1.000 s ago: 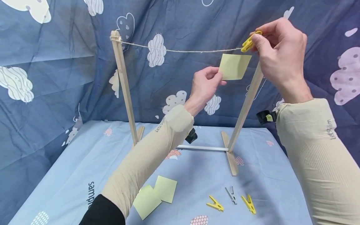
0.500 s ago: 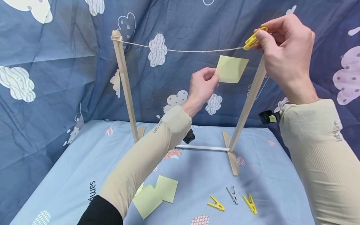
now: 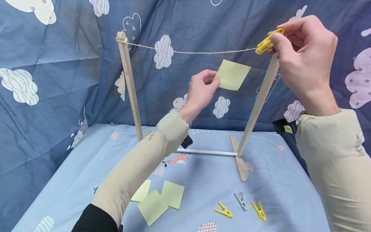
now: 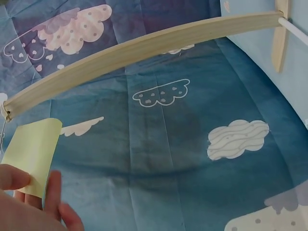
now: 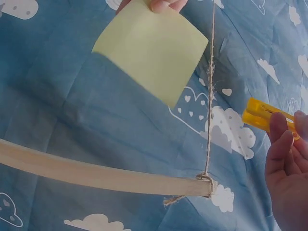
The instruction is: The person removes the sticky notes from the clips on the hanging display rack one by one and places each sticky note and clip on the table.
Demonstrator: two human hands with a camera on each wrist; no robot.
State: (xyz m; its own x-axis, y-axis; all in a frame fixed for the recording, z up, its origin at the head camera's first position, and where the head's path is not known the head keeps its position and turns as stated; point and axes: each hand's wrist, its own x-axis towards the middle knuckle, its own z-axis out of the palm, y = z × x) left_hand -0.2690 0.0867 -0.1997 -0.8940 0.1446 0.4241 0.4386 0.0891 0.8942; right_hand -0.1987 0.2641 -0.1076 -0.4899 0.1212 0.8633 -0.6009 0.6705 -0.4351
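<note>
My left hand (image 3: 203,88) pinches a yellow sticky note (image 3: 233,74) by its left edge, between thumb and fingers. The note hangs tilted just below the twine (image 3: 197,52), apart from it. In my right hand (image 3: 308,58) is a yellow clothespin (image 3: 268,42), pinched between thumb and fingers near the twine's right end. The right wrist view shows the clothespin (image 5: 264,115) off to one side of the twine (image 5: 210,96), not clipped on it. From that side the note (image 5: 154,48) is seen whole but for the corner under the left fingers.
Two wooden posts (image 3: 130,87) (image 3: 258,106) carry the twine, joined low by a white rod (image 3: 208,152). On the blue cloth lie several sticky notes (image 3: 153,207), two yellow clothespins (image 3: 223,210) (image 3: 259,211) and a grey one (image 3: 240,202). A patterned dark blue cloth hangs behind.
The left hand has drawn the note left and slightly down, tilting it more. The right hand has shifted right with the clothespin.
</note>
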